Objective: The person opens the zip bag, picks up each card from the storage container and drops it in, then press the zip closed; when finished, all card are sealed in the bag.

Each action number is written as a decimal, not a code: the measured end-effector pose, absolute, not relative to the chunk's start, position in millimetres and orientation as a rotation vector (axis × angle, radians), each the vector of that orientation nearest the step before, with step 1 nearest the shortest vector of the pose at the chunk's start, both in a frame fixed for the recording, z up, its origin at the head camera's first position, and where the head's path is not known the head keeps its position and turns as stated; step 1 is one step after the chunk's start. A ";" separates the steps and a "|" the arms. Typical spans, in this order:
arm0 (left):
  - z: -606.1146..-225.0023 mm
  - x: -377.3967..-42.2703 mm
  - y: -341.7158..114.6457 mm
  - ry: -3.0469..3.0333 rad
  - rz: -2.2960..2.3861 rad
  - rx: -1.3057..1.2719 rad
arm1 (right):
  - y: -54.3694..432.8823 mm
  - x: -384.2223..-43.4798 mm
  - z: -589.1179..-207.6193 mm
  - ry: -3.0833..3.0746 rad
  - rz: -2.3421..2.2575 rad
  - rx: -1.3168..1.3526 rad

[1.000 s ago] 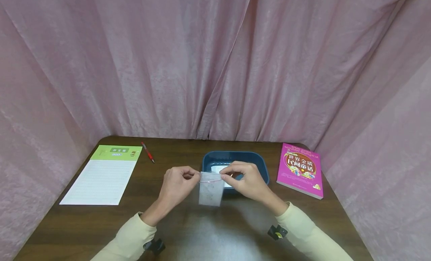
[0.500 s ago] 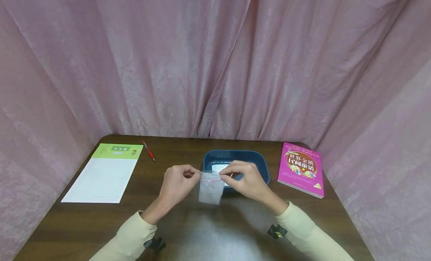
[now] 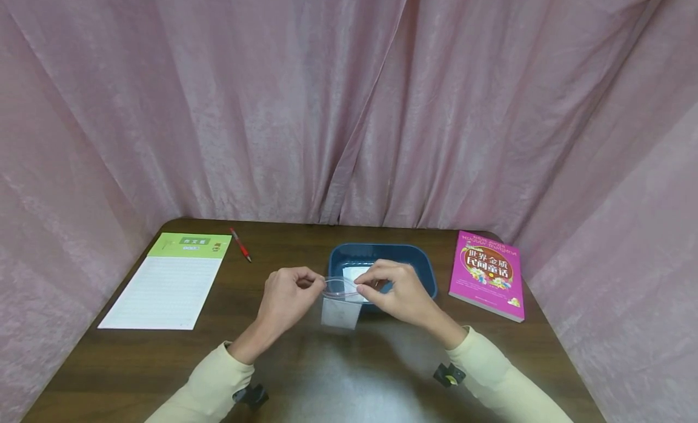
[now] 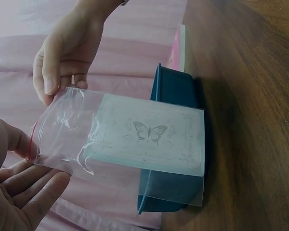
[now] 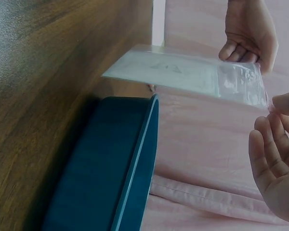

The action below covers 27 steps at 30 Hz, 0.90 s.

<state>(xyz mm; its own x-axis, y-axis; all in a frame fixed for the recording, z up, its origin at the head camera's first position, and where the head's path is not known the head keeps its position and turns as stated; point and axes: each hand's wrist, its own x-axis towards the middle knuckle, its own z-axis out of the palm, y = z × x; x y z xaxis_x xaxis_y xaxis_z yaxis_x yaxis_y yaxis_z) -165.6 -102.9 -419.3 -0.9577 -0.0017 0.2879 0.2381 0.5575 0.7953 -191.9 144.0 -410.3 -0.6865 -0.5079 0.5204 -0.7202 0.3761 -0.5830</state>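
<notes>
A small clear zip bag (image 3: pixel 340 309) with a red seal line hangs over the table just in front of a blue tray (image 3: pixel 426 269). Inside it is a white card with a butterfly print (image 4: pixel 149 137). My left hand (image 3: pixel 316 283) pinches the bag's top left corner, and my right hand (image 3: pixel 362 285) pinches the top right corner. The bag's mouth is spread into an oval between them. In the left wrist view the bag (image 4: pixel 135 139) stretches between my left hand (image 4: pixel 19 163) and right hand (image 4: pixel 62 72). The right wrist view shows the bag (image 5: pixel 183 72) above the tray (image 5: pixel 115 173).
A white sheet (image 3: pixel 354 271) lies in the tray. A pink book (image 3: pixel 488 274) lies at the right, and a lined notepad with a green header (image 3: pixel 166 283) and a red pen (image 3: pixel 240 245) at the left. Pink curtains surround the dark wooden table (image 3: pixel 338 374).
The bag's mouth, flat a second ago, has spread open between my fingers, and the bag has risen slightly. Both hands stay in place.
</notes>
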 end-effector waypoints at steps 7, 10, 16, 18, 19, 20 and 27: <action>-420.9 -164.8 -105.5 -2.548 -1.371 -0.185 | 151.6 -196.4 -410.8 -2.366 1.315 1.040; -422.5 -165.4 -107.4 -2.537 -1.377 -0.186 | 158.2 -204.6 -413.7 -2.379 1.358 1.000; -422.6 -165.7 -109.2 -2.523 -1.379 -0.190 | 171.1 -228.9 -423.8 -2.445 1.391 0.883; -422.3 -165.6 -109.3 -2.521 -1.375 -0.191 | 174.3 -237.8 -429.0 -2.465 1.394 0.845; -422.2 -165.5 -109.3 -2.520 -1.373 -0.190 | 175.6 -242.0 -431.3 -2.478 1.395 0.826; -422.1 -165.5 -109.2 -2.520 -1.371 -0.190 | 176.7 -246.2 -433.6 -2.491 1.391 0.807; -423.1 -166.2 -109.5 -2.513 -1.379 -0.190 | 180.7 -273.1 -452.2 -2.621 1.324 0.712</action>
<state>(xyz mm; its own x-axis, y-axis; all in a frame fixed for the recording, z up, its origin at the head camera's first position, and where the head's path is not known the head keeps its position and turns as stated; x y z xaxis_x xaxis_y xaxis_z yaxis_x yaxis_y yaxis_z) -166.2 -109.5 -423.1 -0.9556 -0.0137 0.2943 0.2409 0.5387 0.8073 -273.1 180.7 -452.2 -0.8821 -0.3550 0.3095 -0.4598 0.5067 -0.7292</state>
